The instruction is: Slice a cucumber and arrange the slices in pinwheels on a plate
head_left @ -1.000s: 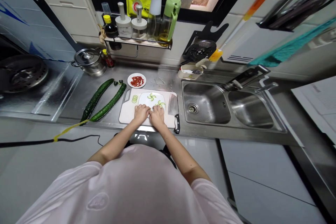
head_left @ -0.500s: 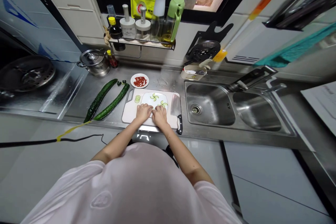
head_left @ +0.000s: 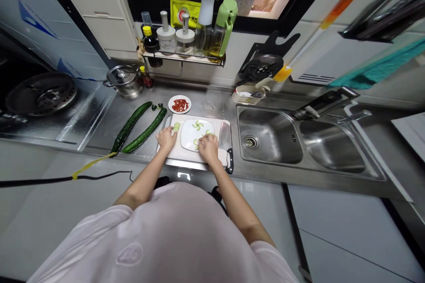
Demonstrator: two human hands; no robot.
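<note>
A white square plate (head_left: 187, 135) rests on the pale cutting board (head_left: 175, 154), with green cucumber slices (head_left: 198, 125) fanned out on it in curved groups. My right hand (head_left: 209, 148) is over the plate's right front, its fingers closed and bent down at a cucumber slice (head_left: 195, 143); the fingertips partly hide it. At the board's left side my left hand (head_left: 166, 139) has its fingers stretched out and apart, the tips beside a small row of cucumber slices (head_left: 176, 127). A knife (head_left: 226, 135) with a black handle lies along the board's right edge.
Two long cucumbers (head_left: 146, 135) lie left of the board, cut ends behind them. A small white dish (head_left: 179, 104) of chopped red pieces stands behind the board. The double sink (head_left: 272, 135) is to the right, a lidded pot (head_left: 125, 81) at back left, a bottle shelf (head_left: 182, 57) above.
My left hand has left the plate's front and moved left to the row of slices. My right hand has shifted slightly right, uncovering a group of slices at the plate's front.
</note>
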